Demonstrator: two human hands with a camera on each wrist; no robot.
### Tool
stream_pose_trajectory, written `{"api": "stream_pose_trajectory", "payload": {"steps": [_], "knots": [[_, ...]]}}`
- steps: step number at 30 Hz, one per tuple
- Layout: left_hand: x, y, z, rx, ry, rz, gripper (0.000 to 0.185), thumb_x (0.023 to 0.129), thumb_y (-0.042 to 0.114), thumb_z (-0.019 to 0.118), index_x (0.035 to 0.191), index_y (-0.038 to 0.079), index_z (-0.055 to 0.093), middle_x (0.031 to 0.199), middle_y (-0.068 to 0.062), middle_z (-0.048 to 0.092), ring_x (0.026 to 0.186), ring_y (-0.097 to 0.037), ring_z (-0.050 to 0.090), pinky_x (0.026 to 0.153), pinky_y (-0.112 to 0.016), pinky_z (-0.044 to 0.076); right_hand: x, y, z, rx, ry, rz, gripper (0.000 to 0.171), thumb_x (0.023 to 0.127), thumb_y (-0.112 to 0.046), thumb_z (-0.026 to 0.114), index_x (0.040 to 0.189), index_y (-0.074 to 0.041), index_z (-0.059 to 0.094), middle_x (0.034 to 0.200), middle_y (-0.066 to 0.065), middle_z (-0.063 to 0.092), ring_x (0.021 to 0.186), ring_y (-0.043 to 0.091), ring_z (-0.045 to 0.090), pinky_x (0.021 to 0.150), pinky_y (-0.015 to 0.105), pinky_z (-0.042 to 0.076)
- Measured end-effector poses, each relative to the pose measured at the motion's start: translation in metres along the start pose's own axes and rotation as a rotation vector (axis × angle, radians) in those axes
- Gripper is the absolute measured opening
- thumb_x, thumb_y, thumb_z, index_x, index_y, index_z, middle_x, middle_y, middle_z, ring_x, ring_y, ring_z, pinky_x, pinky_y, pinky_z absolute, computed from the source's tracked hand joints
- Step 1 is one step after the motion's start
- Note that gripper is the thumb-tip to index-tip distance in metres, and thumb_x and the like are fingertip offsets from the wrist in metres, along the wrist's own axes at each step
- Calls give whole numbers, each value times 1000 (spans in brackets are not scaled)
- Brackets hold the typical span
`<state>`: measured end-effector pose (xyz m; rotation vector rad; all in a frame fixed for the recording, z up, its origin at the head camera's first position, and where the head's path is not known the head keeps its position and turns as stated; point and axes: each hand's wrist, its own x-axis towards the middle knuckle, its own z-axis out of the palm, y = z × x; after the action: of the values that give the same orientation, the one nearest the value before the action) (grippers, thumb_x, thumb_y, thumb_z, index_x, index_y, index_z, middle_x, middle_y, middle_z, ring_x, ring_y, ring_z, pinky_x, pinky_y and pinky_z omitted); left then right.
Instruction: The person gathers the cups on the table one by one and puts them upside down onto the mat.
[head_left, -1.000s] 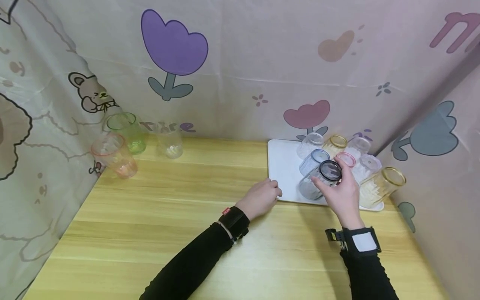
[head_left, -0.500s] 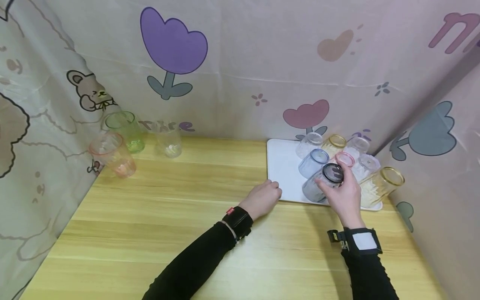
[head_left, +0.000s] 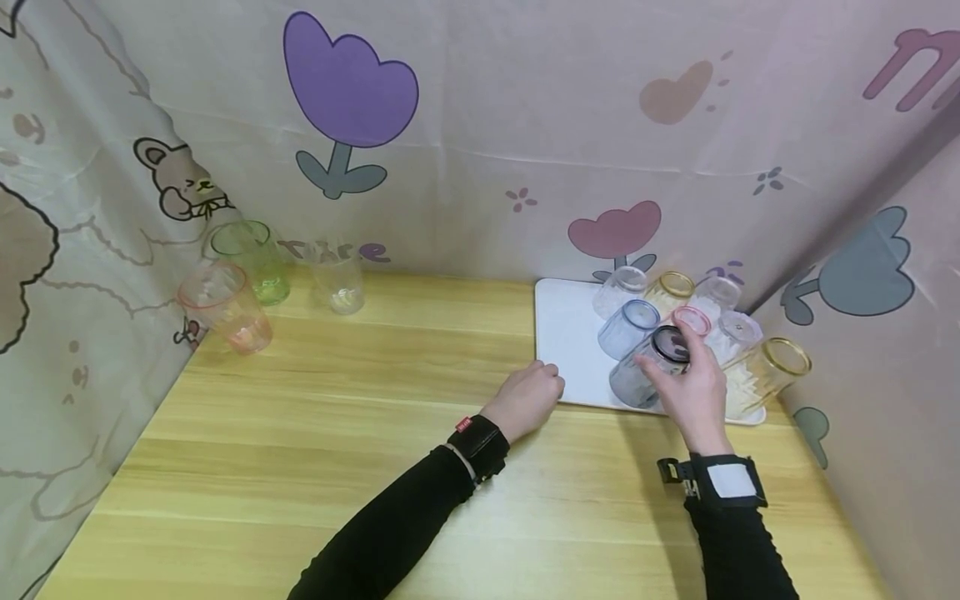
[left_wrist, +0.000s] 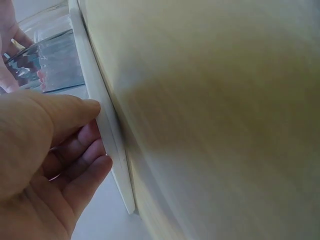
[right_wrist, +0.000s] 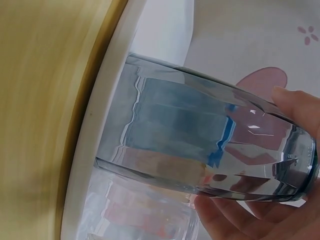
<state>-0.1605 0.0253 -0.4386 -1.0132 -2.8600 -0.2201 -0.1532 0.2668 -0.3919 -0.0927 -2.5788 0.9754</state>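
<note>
Grey glass [head_left: 647, 369] tilts in right hand [head_left: 693, 392], left hand [head_left: 527, 398] steadying tray [head_left: 564, 333].

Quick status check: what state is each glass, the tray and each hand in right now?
Grey tinted glass: upside down, tilted, gripped by right hand.
Blue tinted glass: upside down on white tray.
Left hand: holding tray edge.
Green glass, pink glass, clear glass: upright on table.

Far out beyond our left hand, at the worktop's [head_left: 390, 433] back corner, we see a pink cup [head_left: 223, 307], a green cup [head_left: 251, 258] and a clear cup [head_left: 339, 282] standing upright. Just past our right hand we see a blue cup [head_left: 628, 327], gold-rimmed cups [head_left: 765, 373] and clear ones upside down. Around us hangs a tulip-printed curtain [head_left: 480, 125].
</note>
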Motion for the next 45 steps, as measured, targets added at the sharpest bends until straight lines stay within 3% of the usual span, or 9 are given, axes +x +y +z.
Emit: {"api": "stream_pose_trajectory", "payload": {"steps": [12, 20, 27, 30, 33, 40, 45], "knots": [[-1, 0, -1, -48, -2, -24, 15, 95, 5, 70, 99, 16, 79, 96, 3, 66, 87, -14, 59, 71, -19, 52, 4, 5, 0, -30, -6, -4, 82, 90, -29, 81, 159, -11, 41, 142, 32, 54, 129, 51, 52, 105, 66, 41], [-5, -2, 0, -69, -1, -25, 11, 100, 15, 69, 103, 14, 79, 101, 2, 67, 91, -14, 58, 77, -21, 52, 4, 4, 0, -60, -12, -82, 85, 90, -29, 82, 159, -8, 38, 140, 36, 50, 126, 55, 50, 102, 70, 40], [-12, -7, -2, -161, 46, -86, 21, 99, 22, 72, 115, 8, 75, 113, -3, 64, 101, -17, 56, 78, -20, 55, 3, -6, 2, 23, 163, -280, 79, 82, -16, 86, 150, -1, 50, 150, 26, 48, 138, 48, 41, 116, 62, 33], [-15, -13, -7, -210, 80, -123, 26, 99, 22, 72, 120, 7, 74, 117, -4, 64, 107, -18, 57, 82, -21, 57, 1, -15, 5, 62, 248, -395, 75, 79, -15, 85, 145, 4, 54, 147, 27, 52, 138, 49, 42, 121, 57, 29], [-19, -22, -13, -270, 131, -163, 30, 99, 22, 73, 124, 6, 72, 120, -4, 64, 110, -19, 58, 85, -23, 57, -2, -26, 11, 97, 280, -501, 72, 78, -15, 83, 142, 5, 56, 143, 28, 54, 136, 51, 44, 122, 55, 27], [-38, -47, -31, -437, 268, -272, 33, 99, 22, 72, 127, 5, 69, 126, -10, 63, 118, -25, 57, 97, -34, 56, -13, -45, 43, 103, 149, -620, 69, 80, -13, 81, 141, 5, 56, 142, 27, 55, 133, 48, 48, 119, 55, 34], [-53, -64, -42, -488, 301, -361, 36, 101, 26, 69, 130, 5, 67, 130, -11, 61, 122, -29, 56, 102, -40, 54, -22, -46, 65, 59, -18, -596, 65, 82, -12, 82, 140, 4, 58, 143, 25, 55, 133, 47, 48, 113, 61, 37]]}}
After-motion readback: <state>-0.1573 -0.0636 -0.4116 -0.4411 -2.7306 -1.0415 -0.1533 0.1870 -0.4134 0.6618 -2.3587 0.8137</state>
